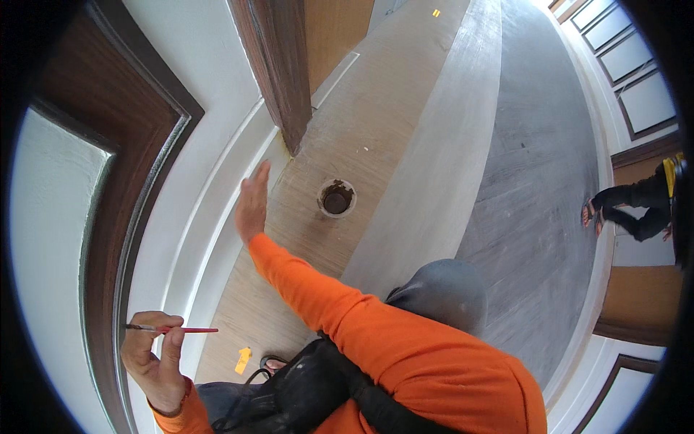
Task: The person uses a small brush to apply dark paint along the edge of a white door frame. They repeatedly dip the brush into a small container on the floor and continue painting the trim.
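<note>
Left hand (160, 354): head view, lower left; thumb and index pinched shut on the brush, other fingers curled
Brush (189, 330): slim, red handle, roughly level; handle end points right, bristle end reaches the dark wood frame (123, 202); too fine to tell if it touches
Right hand (251, 202): flat, fingers straight and together, nothing seen in grip; just beside the white skirting (217, 210), contact unclear
Pot (337, 199): round, brown inside, on the tan floor (390, 123); right of the right hand, gap between them
Skirting line: stepped edge, runs up to the brown post (278, 72)
Floor bands: tan by the wall, then pale strip (441, 145), then dark grey area (542, 159) to the far wall
Room around arm: orange sleeve (318, 289) reaches across tan floor; grey knee (448, 293) just right of it
Far right: person in dark trousers (640, 202), well apart from both hands
</note>
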{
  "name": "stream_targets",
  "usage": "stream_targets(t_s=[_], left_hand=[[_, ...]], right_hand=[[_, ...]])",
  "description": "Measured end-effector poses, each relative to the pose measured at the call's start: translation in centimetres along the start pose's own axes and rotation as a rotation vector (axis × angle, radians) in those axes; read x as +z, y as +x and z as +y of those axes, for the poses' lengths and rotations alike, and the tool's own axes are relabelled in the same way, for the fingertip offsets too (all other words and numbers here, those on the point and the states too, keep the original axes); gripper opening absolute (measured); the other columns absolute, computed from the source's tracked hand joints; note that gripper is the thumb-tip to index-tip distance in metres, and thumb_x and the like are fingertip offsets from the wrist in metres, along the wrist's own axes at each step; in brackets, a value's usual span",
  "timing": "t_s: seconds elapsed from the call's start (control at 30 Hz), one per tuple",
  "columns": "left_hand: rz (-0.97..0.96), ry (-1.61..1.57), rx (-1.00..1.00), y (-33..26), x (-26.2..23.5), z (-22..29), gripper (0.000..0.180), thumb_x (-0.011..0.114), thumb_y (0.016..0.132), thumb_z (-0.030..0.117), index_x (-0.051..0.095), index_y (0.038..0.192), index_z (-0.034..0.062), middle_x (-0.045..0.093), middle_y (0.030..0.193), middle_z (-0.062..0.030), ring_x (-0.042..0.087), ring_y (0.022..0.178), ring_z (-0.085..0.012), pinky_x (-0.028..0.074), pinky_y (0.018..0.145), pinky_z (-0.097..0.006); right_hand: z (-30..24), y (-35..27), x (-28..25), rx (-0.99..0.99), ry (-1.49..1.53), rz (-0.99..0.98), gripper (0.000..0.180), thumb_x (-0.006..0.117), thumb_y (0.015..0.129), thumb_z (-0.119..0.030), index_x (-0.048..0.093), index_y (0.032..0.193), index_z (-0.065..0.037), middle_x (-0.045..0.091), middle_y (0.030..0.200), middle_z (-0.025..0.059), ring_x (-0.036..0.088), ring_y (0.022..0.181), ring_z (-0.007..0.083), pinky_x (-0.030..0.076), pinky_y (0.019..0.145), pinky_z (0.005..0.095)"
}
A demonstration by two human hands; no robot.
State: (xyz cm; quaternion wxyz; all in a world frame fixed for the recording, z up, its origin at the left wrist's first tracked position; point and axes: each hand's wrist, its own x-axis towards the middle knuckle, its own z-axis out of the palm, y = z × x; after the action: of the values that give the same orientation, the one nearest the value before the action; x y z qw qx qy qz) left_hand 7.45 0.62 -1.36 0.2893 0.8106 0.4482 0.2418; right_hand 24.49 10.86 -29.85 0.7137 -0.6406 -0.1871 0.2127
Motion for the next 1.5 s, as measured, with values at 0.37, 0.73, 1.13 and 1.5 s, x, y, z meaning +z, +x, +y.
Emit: stream_targets(t_s=[0.37, 0.73, 1.13, 1.5], left_hand=[[-0.104, -0.112, 0.206, 0.7, -0.3, 0.2, 0.018, 0.069, 0.077, 0.016, 0.057, 0.075, 0.0021, 0.059, 0.07, -0.008, 0.055, 0.06, -0.0178, 0.043, 0.056, -0.028], [-0.043, -0.117, 0.237, -0.7, -0.1, 1.2, 0.029, 0.072, 0.076, 0.025, 0.054, 0.073, 0.0033, 0.057, 0.066, -0.0074, 0.052, 0.057, -0.0159, 0.041, 0.052, -0.028], [0.028, -0.048, 0.174, -2.5, -2.9, 0.1, 0.023, 0.071, 0.076, 0.021, 0.055, 0.073, 0.0046, 0.057, 0.068, -0.0065, 0.055, 0.059, -0.0159, 0.041, 0.053, -0.028], [-0.063, 0.006, 0.177, -2.8, -3.9, -0.7, 0.024, 0.061, 0.085, 0.025, 0.053, 0.073, 0.0061, 0.054, 0.074, -0.0058, 0.05, 0.064, -0.0126, 0.039, 0.056, -0.026]], right_hand=[[-0.8, 3.0, -1.3, -0.075, 0.162, 0.014, 0.059, 0.033, 0.097, -0.024, 0.007, 0.142, 0.004, 0.009, 0.149, 0.0218, 0.01, 0.139, 0.0298, 0.009, 0.113, 0.0332], [9.5, 1.0, -6.4, 0.718, 0.172, 0.294, 0.033, 0.037, 0.095, -0.03, 0.053, 0.106, -0.002, 0.057, 0.085, 0.0105, 0.056, 0.079, 0.0257, 0.046, 0.075, 0.0372], [-1.4, 0.0, 0.7, 0.02, 0.158, 0.135, 0.052, 0.03, 0.094, -0.021, 0.022, 0.139, 0.005, 0.023, 0.145, 0.0217, 0.02, 0.137, 0.0289, 0.013, 0.113, 0.0321], [11.8, 12.9, -2.5, 0.139, 0.04, 0.337, 0.043, 0.034, 0.096, -0.031, 0.049, 0.119, 0.002, 0.055, 0.114, 0.015, 0.053, 0.102, 0.0265, 0.041, 0.089, 0.0332]])
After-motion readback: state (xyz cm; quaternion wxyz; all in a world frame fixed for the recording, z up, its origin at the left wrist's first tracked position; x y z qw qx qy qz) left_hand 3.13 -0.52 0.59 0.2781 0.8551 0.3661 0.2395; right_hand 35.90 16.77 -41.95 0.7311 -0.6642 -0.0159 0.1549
